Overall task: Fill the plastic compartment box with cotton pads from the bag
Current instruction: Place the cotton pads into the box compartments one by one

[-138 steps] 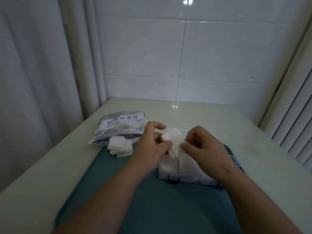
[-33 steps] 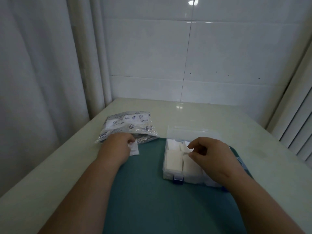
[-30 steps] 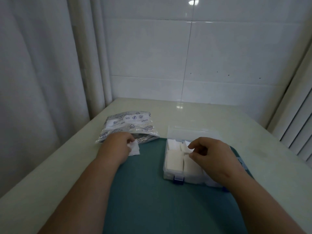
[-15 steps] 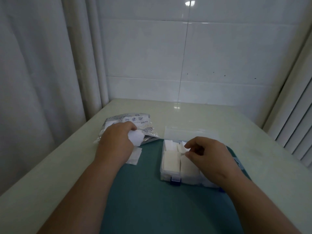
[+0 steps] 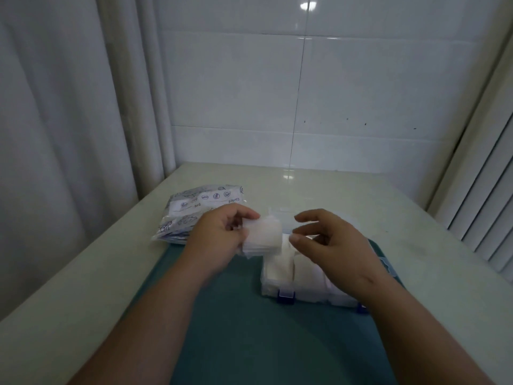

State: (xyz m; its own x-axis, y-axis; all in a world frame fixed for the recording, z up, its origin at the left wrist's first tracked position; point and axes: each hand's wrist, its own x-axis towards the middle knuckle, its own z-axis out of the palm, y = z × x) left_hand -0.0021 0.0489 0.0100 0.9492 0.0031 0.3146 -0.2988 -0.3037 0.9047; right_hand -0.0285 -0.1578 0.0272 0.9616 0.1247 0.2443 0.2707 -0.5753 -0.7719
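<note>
As the left hand (image 5: pixel 219 240) brings over a pinched stack of white square cotton pads (image 5: pixel 262 236), the right hand (image 5: pixel 333 243) spreads open above the clear plastic compartment box (image 5: pixel 280 284), ready for another fill.

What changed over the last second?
The left hand left the bag gripping a stack of cotton pads and carried it right, to the compartment box. The right hand lifted off the box and opened toward the stack. Bag, box and teal mat stayed put.
</note>
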